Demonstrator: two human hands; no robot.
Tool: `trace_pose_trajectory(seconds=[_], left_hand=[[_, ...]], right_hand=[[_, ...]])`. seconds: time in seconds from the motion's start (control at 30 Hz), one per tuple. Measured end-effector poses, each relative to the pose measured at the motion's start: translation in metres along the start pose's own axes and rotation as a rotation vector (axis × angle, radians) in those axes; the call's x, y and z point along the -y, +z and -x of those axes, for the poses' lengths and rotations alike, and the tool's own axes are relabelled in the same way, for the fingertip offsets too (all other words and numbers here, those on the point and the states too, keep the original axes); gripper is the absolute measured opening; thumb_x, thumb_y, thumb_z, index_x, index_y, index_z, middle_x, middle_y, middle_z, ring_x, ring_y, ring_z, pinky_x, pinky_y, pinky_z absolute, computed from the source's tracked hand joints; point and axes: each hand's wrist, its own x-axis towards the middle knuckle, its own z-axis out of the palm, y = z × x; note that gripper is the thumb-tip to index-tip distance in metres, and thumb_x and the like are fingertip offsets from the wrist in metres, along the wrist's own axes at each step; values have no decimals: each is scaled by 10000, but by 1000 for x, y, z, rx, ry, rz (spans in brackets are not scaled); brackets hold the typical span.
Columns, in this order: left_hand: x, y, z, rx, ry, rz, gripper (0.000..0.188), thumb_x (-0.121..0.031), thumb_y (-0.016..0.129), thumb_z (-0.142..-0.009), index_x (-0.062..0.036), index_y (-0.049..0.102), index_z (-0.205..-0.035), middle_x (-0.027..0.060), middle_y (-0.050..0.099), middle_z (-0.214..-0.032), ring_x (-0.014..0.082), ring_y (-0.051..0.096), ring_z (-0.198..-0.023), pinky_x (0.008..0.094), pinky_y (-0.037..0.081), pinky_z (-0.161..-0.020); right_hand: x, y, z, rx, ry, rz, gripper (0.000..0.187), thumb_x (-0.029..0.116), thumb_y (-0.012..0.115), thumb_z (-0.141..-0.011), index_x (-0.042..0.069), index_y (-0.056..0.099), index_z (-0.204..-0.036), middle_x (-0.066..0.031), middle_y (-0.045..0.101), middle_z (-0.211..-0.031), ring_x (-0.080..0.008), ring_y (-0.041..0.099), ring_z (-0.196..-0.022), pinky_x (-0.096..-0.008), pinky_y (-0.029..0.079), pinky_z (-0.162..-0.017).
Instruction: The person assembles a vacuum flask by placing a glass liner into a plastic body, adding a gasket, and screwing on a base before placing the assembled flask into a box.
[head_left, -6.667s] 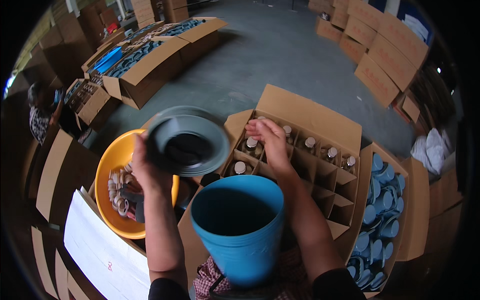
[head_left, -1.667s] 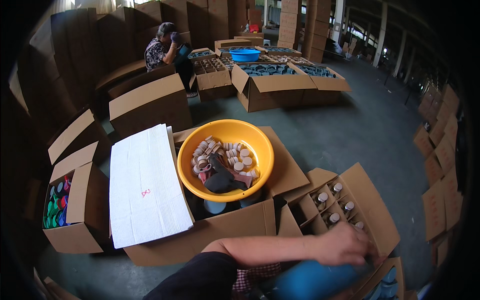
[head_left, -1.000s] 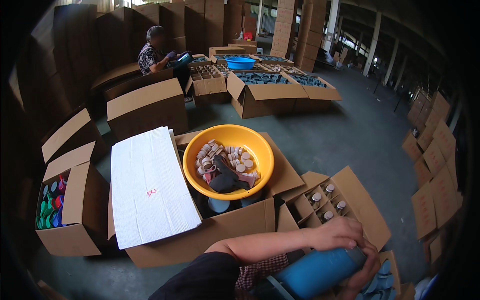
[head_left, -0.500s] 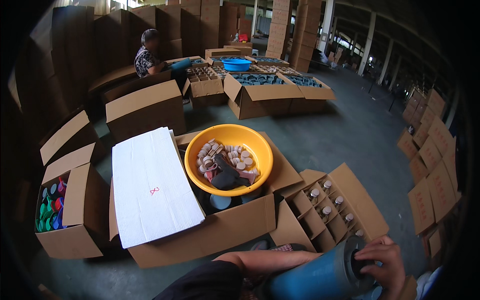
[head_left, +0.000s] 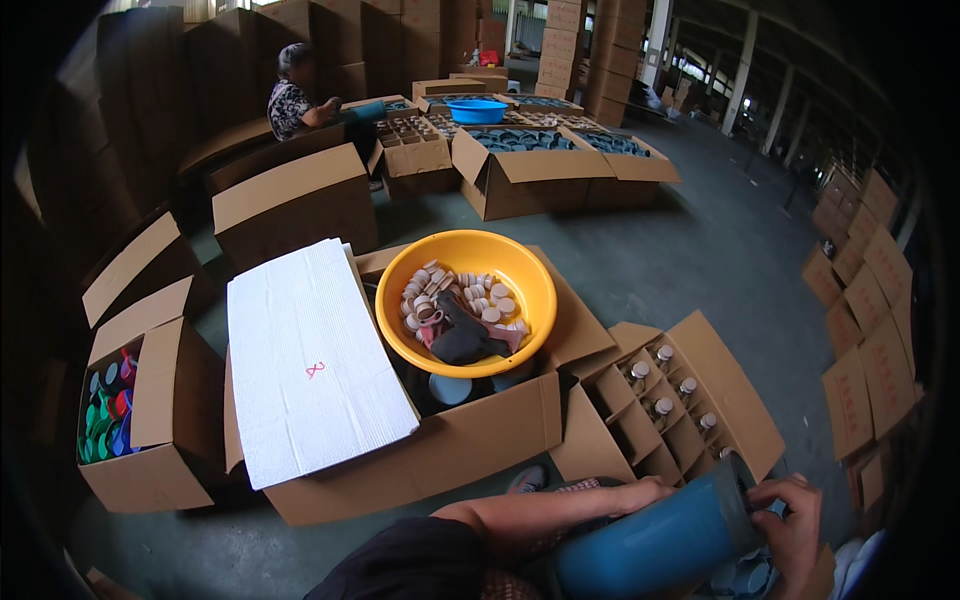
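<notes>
A large blue flask casing (head_left: 650,530), a cylinder with a dark grey collar, lies slanted across my lap at the lower right. My left hand (head_left: 643,493) rests against its far side, its fingers partly hidden behind it. At the collared end my right hand (head_left: 790,515) has its fingers and thumb bent around the rim; what the fingertips touch inside is hidden. Just beyond the casing stands an open divided carton (head_left: 625,425) with several capped glass bottles (head_left: 663,406) in its cells.
A yellow basin (head_left: 545,300) with pale round caps (head_left: 500,295) and a dark cloth sits on a wide carton (head_left: 430,455), beside white sheets (head_left: 310,370). Left stands a carton of coloured parts (head_left: 108,415). Farther off, a person (head_left: 295,100) sits near cartons of blue parts (head_left: 530,140).
The casing's collared end has turned away to the right. More of my left hand shows along its far side. My right hand has shifted slightly right and down at the rim.
</notes>
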Motion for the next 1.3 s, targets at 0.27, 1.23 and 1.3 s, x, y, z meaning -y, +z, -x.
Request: trace_pose_trajectory(seconds=[0.27,1.23,1.3], left_hand=[[-61,9,33,28,-108,-282,545,-453,449,-929,54,623,-1028,208,608,-1037,279,582,-979,341,445,-868],[-2,38,-7,430,299,424,375,-267,496,-926,60,658,-836,115,653,-738,140,576,-665,280,464,-676],[4,46,-6,481,279,421,377,-267,494,-929,59,658,-837,113,652,-737,139,576,-664,279,464,-677]], right_hand=[[-34,3,11,79,385,56,99,-58,645,-584,-34,612,-675,-76,523,-526,-127,497,-486,-276,382,-473],[6,6,-22,299,-305,-208,245,19,689,-530,52,685,-773,-89,683,-764,-243,659,-726,-328,505,-653],[4,4,-21,366,-326,-289,265,61,728,-543,53,691,-806,-89,690,-780,-237,667,-721,-324,512,-647]])
